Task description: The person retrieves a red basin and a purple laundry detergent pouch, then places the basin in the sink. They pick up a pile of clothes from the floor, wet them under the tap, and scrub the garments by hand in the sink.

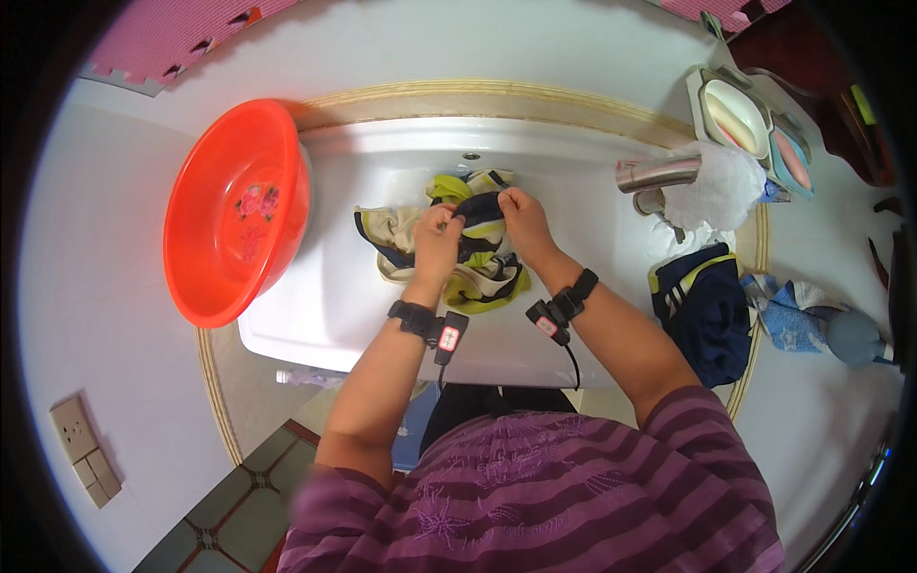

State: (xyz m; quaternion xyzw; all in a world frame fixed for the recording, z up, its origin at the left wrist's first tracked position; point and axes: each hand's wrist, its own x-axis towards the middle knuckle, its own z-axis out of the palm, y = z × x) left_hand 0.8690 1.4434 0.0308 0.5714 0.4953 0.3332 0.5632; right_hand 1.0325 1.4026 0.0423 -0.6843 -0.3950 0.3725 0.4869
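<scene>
A garment in navy, cream and lime green (487, 286) lies crumpled in the white ceramic sink (322, 301). Both hands hold a navy part of the cloth stretched between them. My left hand (438, 240) pinches its left end between thumb and fingers, and my right hand (524, 218) grips the right end. More folds spread below and to the left of my hands. Each wrist wears a black strap with a small device and a cable.
A red plastic basin (233, 215) leans at the sink's left side. A metal faucet (659, 174) with a whitish cloth or bag (723, 186) stands right. Navy clothing (706, 315) hangs over the right edge, beside a blue cloth (791, 319). Soap dishes (734, 118) are at upper right.
</scene>
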